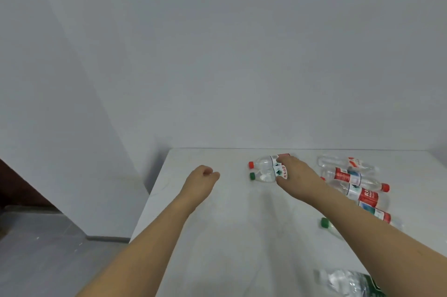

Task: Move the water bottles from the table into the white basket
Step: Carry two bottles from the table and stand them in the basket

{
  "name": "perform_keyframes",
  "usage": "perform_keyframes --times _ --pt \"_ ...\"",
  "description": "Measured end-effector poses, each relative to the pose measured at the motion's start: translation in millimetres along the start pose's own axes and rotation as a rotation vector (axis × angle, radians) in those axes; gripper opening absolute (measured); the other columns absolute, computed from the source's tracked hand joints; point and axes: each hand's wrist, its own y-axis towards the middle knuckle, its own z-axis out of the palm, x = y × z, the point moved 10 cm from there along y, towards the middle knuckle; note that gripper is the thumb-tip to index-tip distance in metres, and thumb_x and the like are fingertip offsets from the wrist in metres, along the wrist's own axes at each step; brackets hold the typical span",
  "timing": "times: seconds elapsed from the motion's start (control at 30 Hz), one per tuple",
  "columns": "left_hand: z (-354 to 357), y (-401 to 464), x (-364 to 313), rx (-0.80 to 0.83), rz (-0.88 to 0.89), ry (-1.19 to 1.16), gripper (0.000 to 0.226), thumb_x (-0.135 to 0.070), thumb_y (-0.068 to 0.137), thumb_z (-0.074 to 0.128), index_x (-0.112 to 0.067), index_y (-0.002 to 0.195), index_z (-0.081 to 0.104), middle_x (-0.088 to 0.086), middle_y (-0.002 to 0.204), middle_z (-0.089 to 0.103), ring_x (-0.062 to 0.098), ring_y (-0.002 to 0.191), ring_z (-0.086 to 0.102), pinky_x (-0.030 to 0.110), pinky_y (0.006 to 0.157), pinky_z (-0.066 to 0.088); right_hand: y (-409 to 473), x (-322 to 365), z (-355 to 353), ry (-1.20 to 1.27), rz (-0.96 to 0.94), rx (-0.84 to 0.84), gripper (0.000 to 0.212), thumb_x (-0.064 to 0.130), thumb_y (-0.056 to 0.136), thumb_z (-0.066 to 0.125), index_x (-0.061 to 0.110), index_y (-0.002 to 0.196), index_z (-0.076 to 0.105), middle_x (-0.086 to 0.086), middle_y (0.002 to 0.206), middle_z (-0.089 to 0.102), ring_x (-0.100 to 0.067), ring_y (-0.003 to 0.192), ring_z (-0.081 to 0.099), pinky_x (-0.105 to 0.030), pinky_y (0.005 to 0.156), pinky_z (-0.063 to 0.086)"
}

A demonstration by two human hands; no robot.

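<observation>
Two clear bottles lie side by side at the far middle of the white table [217,236]: a red-capped bottle [262,161] and, just in front of it, a green-capped bottle [264,175]. My right hand [296,174] lies over their labelled bodies with fingers curled round the green-capped one. My left hand [202,179] hovers over bare table to the left, fingers loosely curled, holding nothing. Several more bottles lie at the right: a clear one [346,163], two red-labelled ones [353,178] [362,195]. The white basket is out of view.
A green cap [325,222] with its bottle sits partly hidden under my right forearm. A crumpled green-labelled bottle [348,282] lies at the near right edge. The table's left edge drops to a grey floor [48,248]; a white wall stands behind.
</observation>
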Motion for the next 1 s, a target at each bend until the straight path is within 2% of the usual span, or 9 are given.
perform_keyframes --times 0.07,0.13,0.3,0.4,0.53,0.73,0.87,1.0 --pt "30.0 7.4 5.6 0.04 -0.161 -0.176 0.025 -0.033 0.097 0.055 -0.014 0.113 0.057 0.007 0.116 0.061 0.02 0.093 0.064 0.039 0.086 0.054 13.4 -23.1 -2.7 -0.016 -0.019 0.024 0.049 0.019 0.086 0.052 0.017 0.134 0.048 -0.005 0.13 0.054 -0.024 0.114 0.053 -0.034 0.094 0.044" --pt "59.5 15.0 7.0 0.062 -0.25 -0.238 0.024 -0.032 0.097 0.055 -0.014 0.113 0.057 0.008 0.113 0.062 0.02 0.087 0.064 0.039 0.084 0.056 32.6 -48.4 -5.7 -0.012 -0.023 0.046 0.048 0.018 0.088 0.051 0.018 0.136 0.047 -0.005 0.133 0.052 -0.025 0.115 0.052 -0.035 0.096 0.043" --pt "120.9 55.1 9.1 0.037 -0.388 -0.371 0.027 -0.031 0.097 0.055 -0.012 0.117 0.057 0.008 0.108 0.062 0.023 0.085 0.064 0.037 0.078 0.056 103.3 -94.1 4.5 -0.021 -0.078 0.106 0.039 0.015 0.089 0.05 0.016 0.129 0.052 -0.006 0.131 0.054 -0.026 0.112 0.053 -0.034 0.091 0.043" --pt "160.7 89.5 21.3 0.042 -0.46 -0.438 0.03 -0.03 0.098 0.054 -0.01 0.121 0.055 0.01 0.107 0.062 0.023 0.08 0.063 0.034 0.074 0.054 148.2 -111.3 31.6 -0.026 -0.11 0.155 0.043 0.017 0.093 0.047 0.019 0.136 0.046 -0.003 0.142 0.047 -0.024 0.124 0.047 -0.031 0.097 0.037" --pt "209.3 141.0 58.2 0.04 -0.533 -0.464 0.033 -0.032 0.097 0.054 -0.009 0.12 0.054 0.01 0.099 0.06 0.023 0.073 0.063 0.033 0.071 0.054 203.0 -123.3 88.9 -0.066 -0.183 0.253 0.045 0.019 0.096 0.044 0.02 0.141 0.042 -0.002 0.146 0.043 -0.023 0.127 0.045 -0.032 0.1 0.036" --pt "262.3 207.6 109.0 -0.016 -0.512 -0.587 0.045 -0.047 0.092 0.06 -0.004 0.107 0.06 0.015 0.084 0.065 0.027 0.053 0.062 0.04 0.06 0.06 270.3 -128.7 169.6 -0.227 -0.322 0.349 0.048 0.026 0.097 0.045 0.02 0.144 0.036 -0.006 0.145 0.044 -0.027 0.126 0.046 -0.036 0.102 0.037" --pt "273.2 228.9 120.2 -0.019 -0.389 -0.653 0.042 -0.042 0.09 0.064 -0.002 0.107 0.062 0.014 0.077 0.072 0.032 0.057 0.067 0.031 0.047 0.052 300.1 -136.6 216.8 -0.318 -0.36 0.456 0.055 0.035 0.091 0.051 0.026 0.143 0.036 -0.004 0.143 0.046 -0.026 0.124 0.048 -0.039 0.102 0.039" --pt "271.5 232.3 123.8 0.053 -0.364 -0.758 0.042 -0.026 0.091 0.067 0.013 0.105 0.061 0.019 0.076 0.069 0.033 0.063 0.068 0.036 0.056 0.058 323.2 -146.3 236.0 -0.338 -0.357 0.469 0.062 0.048 0.077 0.06 0.034 0.135 0.042 0.002 0.127 0.054 -0.022 0.109 0.053 -0.038 0.087 0.044"
